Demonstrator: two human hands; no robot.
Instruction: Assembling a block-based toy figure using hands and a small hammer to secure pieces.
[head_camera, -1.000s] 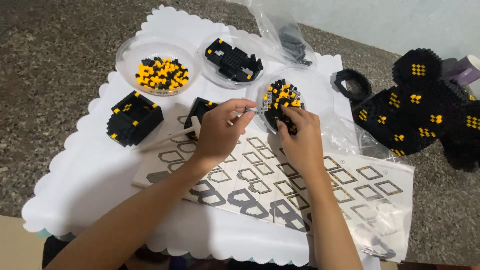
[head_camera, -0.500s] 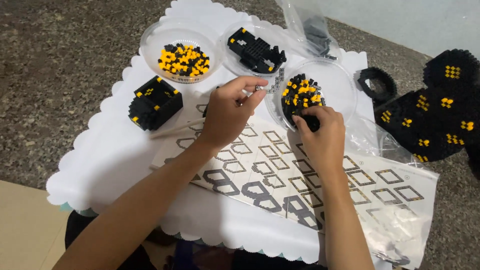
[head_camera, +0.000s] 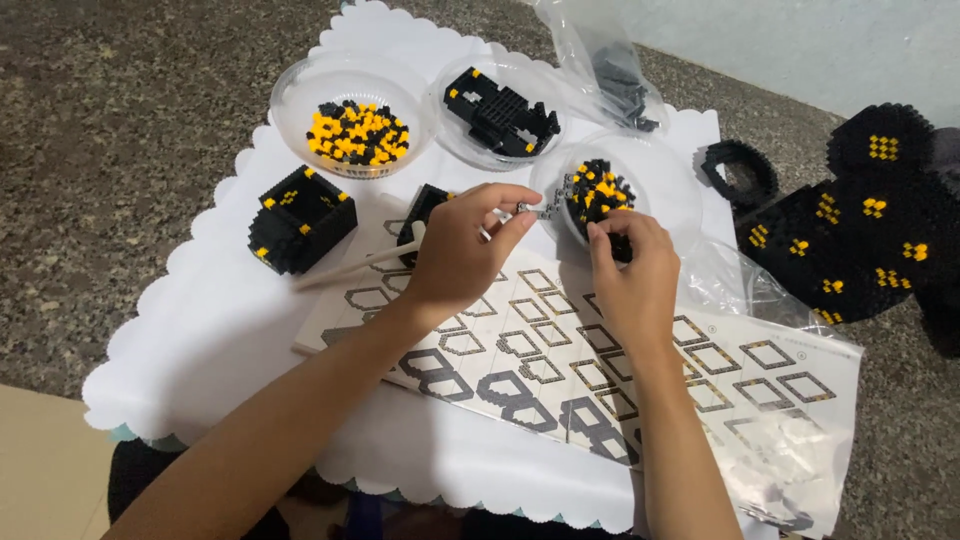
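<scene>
My left grip (head_camera: 462, 250) pinches metal tweezers (head_camera: 535, 211), their tips at the rim of a clear bowl (head_camera: 668, 178). My right grip (head_camera: 630, 262), fingers curled, dips into the black-and-yellow bricks (head_camera: 598, 190) there; whether it holds one I cannot tell. Beyond lie finished black blocks (head_camera: 298, 218) and a large assembled section (head_camera: 860, 235); loose bricks (head_camera: 357, 133) remain, so I judge building well along.

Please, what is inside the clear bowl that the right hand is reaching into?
The clear bowl holds a heap of small black and yellow bricks. The right hand covers the near part, so the bricks under its fingers cannot be seen.
</scene>
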